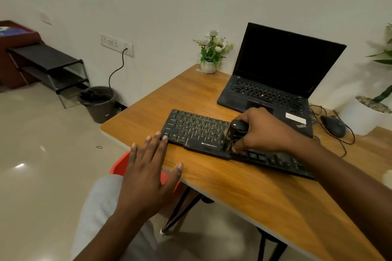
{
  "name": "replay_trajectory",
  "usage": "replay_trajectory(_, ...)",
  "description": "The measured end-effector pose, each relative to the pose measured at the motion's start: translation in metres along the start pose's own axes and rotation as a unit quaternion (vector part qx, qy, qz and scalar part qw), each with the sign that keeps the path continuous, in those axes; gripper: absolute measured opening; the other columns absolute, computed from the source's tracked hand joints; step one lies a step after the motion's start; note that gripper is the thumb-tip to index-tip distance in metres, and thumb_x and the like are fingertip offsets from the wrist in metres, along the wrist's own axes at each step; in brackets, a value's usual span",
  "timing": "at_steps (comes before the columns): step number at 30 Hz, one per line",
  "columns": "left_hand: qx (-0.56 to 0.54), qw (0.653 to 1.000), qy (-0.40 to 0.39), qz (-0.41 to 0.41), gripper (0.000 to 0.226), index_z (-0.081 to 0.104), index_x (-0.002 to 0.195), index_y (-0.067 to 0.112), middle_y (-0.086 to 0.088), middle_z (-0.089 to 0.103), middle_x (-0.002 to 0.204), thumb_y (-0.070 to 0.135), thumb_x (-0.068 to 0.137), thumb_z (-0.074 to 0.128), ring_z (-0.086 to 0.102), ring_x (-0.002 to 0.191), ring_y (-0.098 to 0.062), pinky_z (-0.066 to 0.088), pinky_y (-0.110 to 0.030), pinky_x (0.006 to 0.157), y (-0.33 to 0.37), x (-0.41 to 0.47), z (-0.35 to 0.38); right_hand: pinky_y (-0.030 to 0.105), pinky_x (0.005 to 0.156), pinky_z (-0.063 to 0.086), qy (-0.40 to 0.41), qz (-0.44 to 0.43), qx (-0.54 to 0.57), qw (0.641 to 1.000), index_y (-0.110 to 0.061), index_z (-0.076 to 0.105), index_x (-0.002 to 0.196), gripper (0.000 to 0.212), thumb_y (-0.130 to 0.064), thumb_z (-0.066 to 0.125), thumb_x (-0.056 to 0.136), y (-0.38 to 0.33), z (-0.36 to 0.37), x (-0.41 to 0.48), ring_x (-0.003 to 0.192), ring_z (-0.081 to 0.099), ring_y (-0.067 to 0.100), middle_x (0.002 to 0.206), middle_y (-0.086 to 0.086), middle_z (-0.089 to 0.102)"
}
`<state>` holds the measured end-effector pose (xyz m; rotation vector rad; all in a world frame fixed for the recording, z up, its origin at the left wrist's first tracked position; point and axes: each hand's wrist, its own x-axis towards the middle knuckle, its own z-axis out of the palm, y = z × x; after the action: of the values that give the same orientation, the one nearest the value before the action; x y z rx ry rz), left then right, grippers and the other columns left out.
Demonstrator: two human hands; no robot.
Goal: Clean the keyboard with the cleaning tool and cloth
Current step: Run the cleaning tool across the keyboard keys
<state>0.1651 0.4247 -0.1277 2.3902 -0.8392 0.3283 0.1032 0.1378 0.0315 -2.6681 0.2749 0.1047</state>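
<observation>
A black keyboard lies slantwise on the wooden desk, near its front edge. My right hand grips a small black cleaning tool and presses its lower end onto the keys around the keyboard's middle. My left hand is spread flat with fingers apart, hovering at the desk's front left corner; its fingertips reach the keyboard's left end. Whether they touch it I cannot tell. No cloth is in view.
An open black laptop stands behind the keyboard, a wired mouse to its right. A small flower pot sits at the back corner, a white planter at far right. A red chair stands under the desk, a dustbin on the floor.
</observation>
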Motion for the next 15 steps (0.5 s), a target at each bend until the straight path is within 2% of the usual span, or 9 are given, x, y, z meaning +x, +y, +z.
replay_trajectory(8,-0.005,1.000,0.017,0.005,0.078,0.028,0.165,0.020,0.002,0.020,0.174,0.066,0.103,0.037,0.009,0.161,-0.012,0.009,-0.051,0.131,-0.001,-0.001,0.004,0.048,0.075,0.066,-0.002,-0.051,-0.004,0.999,-0.022,0.080,0.093,0.037,-0.024,0.099,0.062,-0.066,0.034,0.048,0.077,0.077,0.014,0.084,-0.003,0.080)
replay_trajectory(12,-0.005,1.000,0.019,0.005,0.078,0.028,0.165,0.019,0.002,0.020,0.174,0.067,0.104,0.036,0.008,0.161,-0.012,0.009,-0.051,0.130,-0.002,-0.002,0.004,0.047,0.064,0.064,0.006,-0.079,-0.009,0.997,-0.018,0.079,0.088,0.032,-0.020,0.098,0.062,-0.093,0.046,0.065,0.070,0.074,0.017,0.077,-0.001,0.078)
replay_trajectory(15,-0.006,1.000,0.017,0.004,0.078,0.027,0.165,0.019,0.002,0.019,0.174,0.067,0.104,0.036,0.007,0.161,-0.011,0.008,-0.050,0.131,-0.003,-0.001,0.004,0.046,0.064,0.065,0.011,-0.077,-0.010,0.997,-0.018,0.079,0.088,0.030,-0.019,0.097,0.065,-0.099,0.046,0.075,0.070,0.075,0.018,0.078,0.000,0.078)
